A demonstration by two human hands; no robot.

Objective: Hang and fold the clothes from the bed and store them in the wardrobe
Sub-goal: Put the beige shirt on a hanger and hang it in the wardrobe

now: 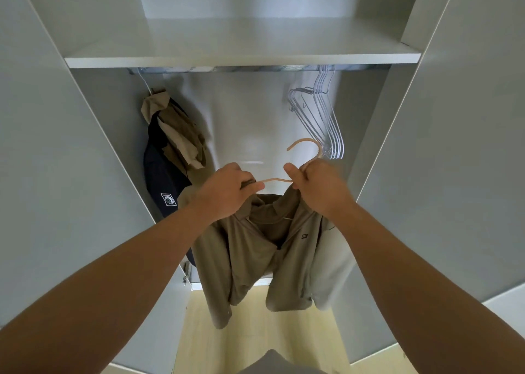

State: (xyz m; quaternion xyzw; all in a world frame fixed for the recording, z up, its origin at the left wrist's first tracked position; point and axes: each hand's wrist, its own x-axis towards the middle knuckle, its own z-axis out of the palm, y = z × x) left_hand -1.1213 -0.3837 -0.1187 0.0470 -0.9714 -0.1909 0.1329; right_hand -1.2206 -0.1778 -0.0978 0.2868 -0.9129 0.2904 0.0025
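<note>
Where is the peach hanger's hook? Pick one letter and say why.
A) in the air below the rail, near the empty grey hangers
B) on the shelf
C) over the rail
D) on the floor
A: the left hand and right hand grip the peach hanger, its hook free below the rail, beside the grey hangers.

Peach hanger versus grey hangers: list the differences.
The peach hanger is pinkish, the grey hangers pale grey. The peach hanger carries a khaki shirt; the grey hangers are bare. The peach hanger is held off the rail; the grey hangers hang from it. Both have curved hooks.
</note>
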